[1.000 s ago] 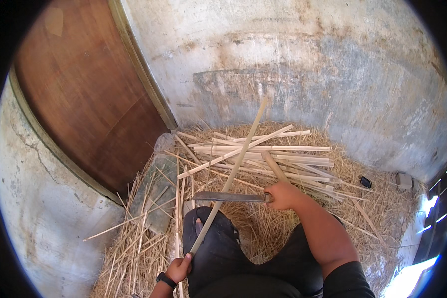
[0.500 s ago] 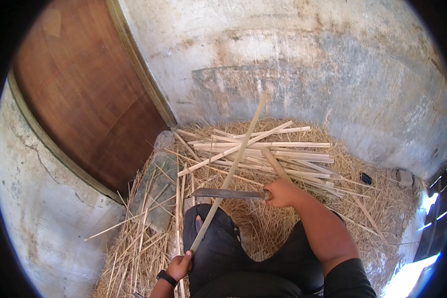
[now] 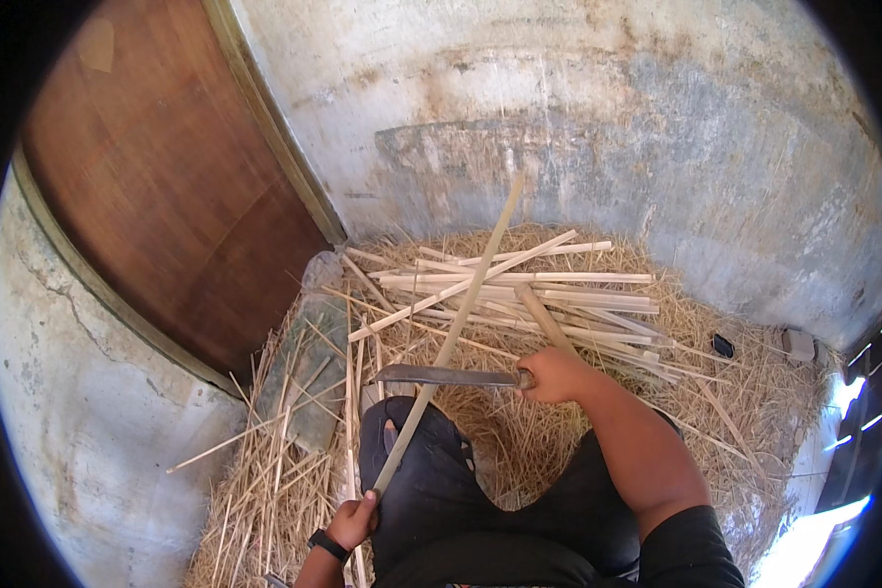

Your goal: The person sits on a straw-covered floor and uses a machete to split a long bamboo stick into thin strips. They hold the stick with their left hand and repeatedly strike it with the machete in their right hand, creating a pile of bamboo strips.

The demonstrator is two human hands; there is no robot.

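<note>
Pale greenish wood is forming the long, narrow strip (image 3: 454, 333), which is slanting from beside the person's left knee up beyond the far edge of the straw bed (image 3: 500, 456), its upper end overlapping the stained wall (image 3: 598, 176) in view. The left hand (image 3: 351, 521), wearing a black wristband (image 3: 328, 545), is holding the strip's lower end; its fingers are gripping the wood, and the thumb is lying along it. The right hand (image 3: 551, 376) is grasping a dark-bladed knife (image 3: 480, 377) by its handle end, the fingers wrapping tightly around it. The blade is pointing left and crossing over the strip above the left knee; whether its edge is biting into the wood is not showing clearly. Just above the right hand, a thick wooden rod (image 3: 539, 316) is projecting toward the far edge; whether it is belonging to the knife cannot be told. Pale split strips (image 3: 519, 278) are lying in a loose, crisscrossing pile near the bed's far edge. A small black object (image 3: 722, 346) and a greyish block (image 3: 799, 346) are resting toward the far right corner. Beyond the far left corner, a brown door panel (image 3: 186, 196) is standing.
</note>
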